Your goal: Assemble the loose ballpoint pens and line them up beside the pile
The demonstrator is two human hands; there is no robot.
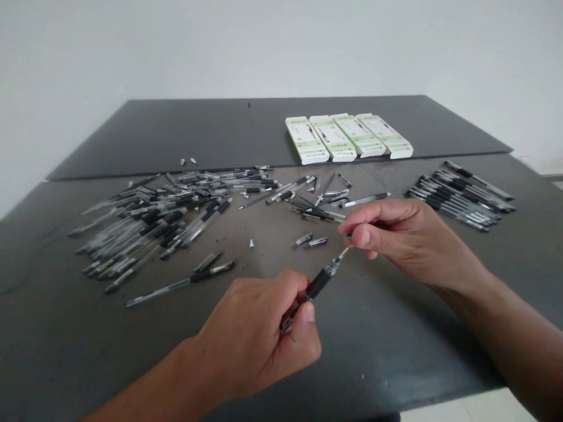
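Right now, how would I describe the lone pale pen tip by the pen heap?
On the dark table, find the big heap of clear pens. Just right of it lies a small pale pen tip, alone, with no pen touching it.

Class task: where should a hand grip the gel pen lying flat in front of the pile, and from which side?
Pinch the gel pen on its clear barrel, just behind the black grip, from above on the near side. It lies flat on the dark table top, and a black pen part lies just beyond the grip, so the near side is freer.
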